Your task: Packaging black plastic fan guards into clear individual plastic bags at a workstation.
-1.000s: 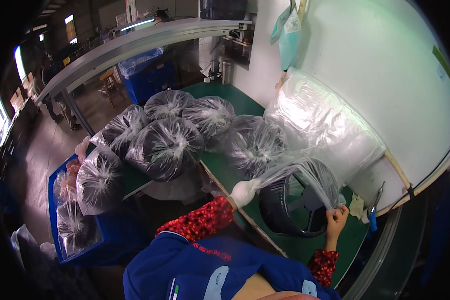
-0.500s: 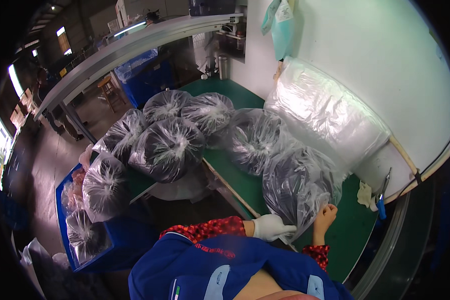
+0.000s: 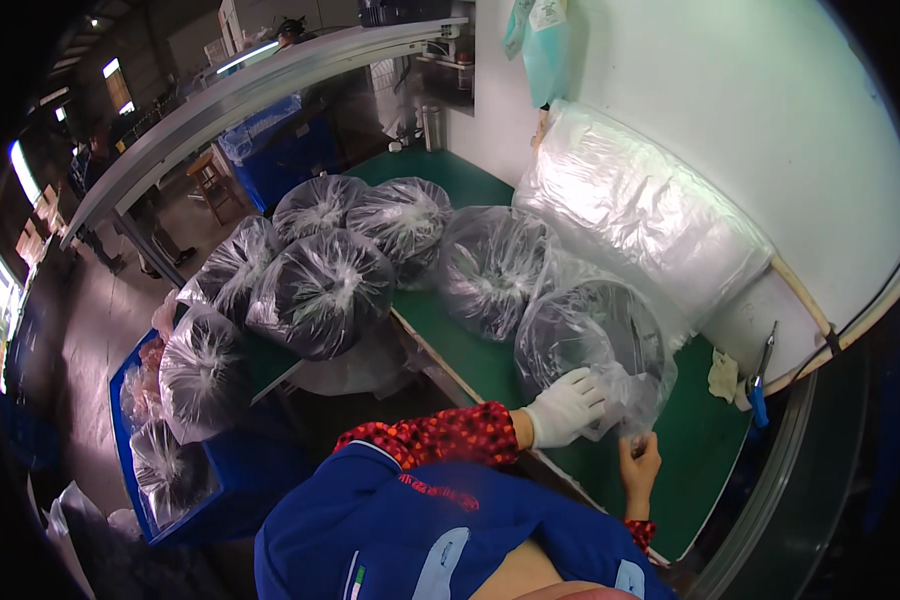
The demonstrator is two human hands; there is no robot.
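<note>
A clear plastic bag (image 3: pixel 638 335) with a dark, rounded load stands at the near right of the green table (image 3: pixel 685 470). My left hand (image 3: pixel 567 408), in a white glove, lies against the bag's near side with its fingers stretched out. Beside the loose plastic at the bag's near right, my bare right hand (image 3: pixel 641 466) is closed, its fingers curled on the edge of the film. What lies inside that grip is partly hidden. Just behind, another filled plastic bag (image 3: pixel 495 270) touches this one.
More filled bags (image 3: pixel 322 290) sit in a group to the left. A blue bin (image 3: pixel 240 490) holds others at the lower left. Stacked clear film (image 3: pixel 640 190) leans on the white wall. Blue-handled pliers (image 3: pixel 760 395) and a pale glove (image 3: pixel 722 378) lie at the right edge.
My left hand has opened and moved up onto the bag's near side. My right hand has shifted down and slightly left with the plastic. The bag's top looks smoother and rounder.
</note>
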